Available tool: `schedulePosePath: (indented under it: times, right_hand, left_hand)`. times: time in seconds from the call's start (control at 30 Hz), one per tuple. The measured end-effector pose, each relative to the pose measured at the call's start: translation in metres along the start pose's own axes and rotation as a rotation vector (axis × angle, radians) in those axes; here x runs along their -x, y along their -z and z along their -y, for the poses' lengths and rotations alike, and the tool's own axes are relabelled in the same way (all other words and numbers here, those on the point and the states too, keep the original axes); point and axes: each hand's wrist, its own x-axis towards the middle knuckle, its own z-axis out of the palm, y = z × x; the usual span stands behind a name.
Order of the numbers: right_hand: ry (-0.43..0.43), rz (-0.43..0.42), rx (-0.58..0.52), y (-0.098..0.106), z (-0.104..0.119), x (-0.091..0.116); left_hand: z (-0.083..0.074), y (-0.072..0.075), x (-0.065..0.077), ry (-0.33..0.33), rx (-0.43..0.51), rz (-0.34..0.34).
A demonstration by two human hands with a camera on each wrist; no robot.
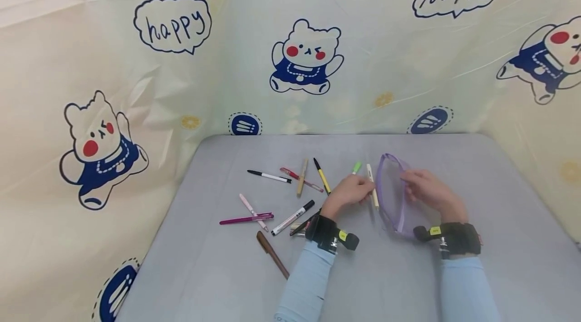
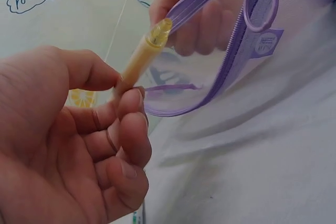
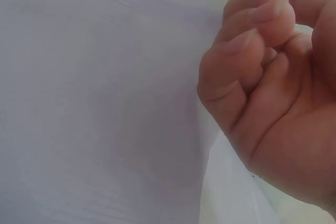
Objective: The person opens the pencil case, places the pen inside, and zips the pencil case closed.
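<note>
Between thumb and fingertips, my left hand (image 1: 347,193) pinches a pale yellow pen (image 1: 369,173). In the left wrist view the pen's clear yellow end (image 2: 161,31) points at the mouth of a purple mesh zip pouch (image 2: 231,61). My right hand (image 1: 428,191) grips the pouch's purple edge and holds the mouth apart. A round zipper pull ring (image 2: 261,3) hangs at the zip. The sheer mesh side (image 3: 121,103) fills much of the right wrist view. Just beyond my left hand lies a pen with a green end (image 1: 356,167), partly hidden by that hand.
Loose on the grey table (image 1: 181,281) lie a white pen with a black cap (image 1: 270,176), a red pen (image 1: 301,180), a tan pen (image 1: 302,178), a yellow pen (image 1: 322,176), a black-capped marker (image 1: 292,217), a magenta pen (image 1: 245,219) and a brown pen (image 1: 272,254).
</note>
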Motion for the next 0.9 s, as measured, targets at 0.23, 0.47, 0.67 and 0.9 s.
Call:
schedulePosePath:
  times: [0.23,0.47,0.67,0.9]
  right_hand:
    - [0.024,0.044,0.002,0.0,-0.001,-0.002]
    - [0.01,0.057,0.021,0.001,-0.004,-0.003]
    - [0.017,0.058,0.045,0.001,-0.002,-0.003]
    - [0.045,0.069,0.044,0.001,-0.001,-0.003]
  left_hand:
    - [0.0,-0.012,-0.006,-0.057,0.04,0.024]
    - [0.001,-0.026,-0.01,-0.044,-0.03,-0.003]
    - [-0.005,-0.035,-0.009,0.001,-0.078,-0.007]
    - [-0.011,-0.042,-0.008,0.013,-0.199,-0.05]
